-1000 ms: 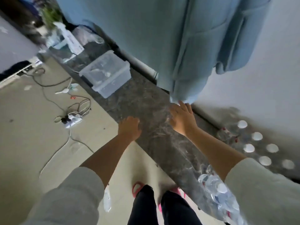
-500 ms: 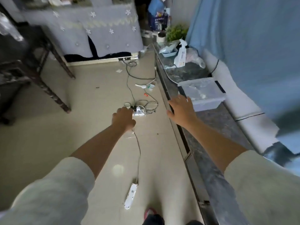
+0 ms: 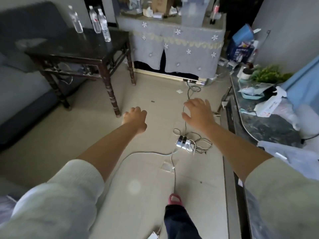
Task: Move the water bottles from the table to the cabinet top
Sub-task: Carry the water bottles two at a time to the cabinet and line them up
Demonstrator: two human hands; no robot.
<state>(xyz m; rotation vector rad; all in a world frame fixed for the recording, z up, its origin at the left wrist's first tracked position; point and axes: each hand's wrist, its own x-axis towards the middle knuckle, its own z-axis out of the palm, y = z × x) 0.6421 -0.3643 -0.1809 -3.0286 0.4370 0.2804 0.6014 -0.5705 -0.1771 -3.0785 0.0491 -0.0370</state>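
Center floor: white power strip [image 3: 184,143] with tangled cables.
Top center: flower-patterned grey cloth [image 3: 177,49].
Right edge: green plant [image 3: 269,75].

we hold both arms stretched forward, sleeves pushed up to the elbows. our left hand [image 3: 135,119] hangs loosely curled, knuckles up, holding nothing. our right hand [image 3: 198,112], level with the left hand and apart from it, is spread with fingers relaxed, palm down, also empty.
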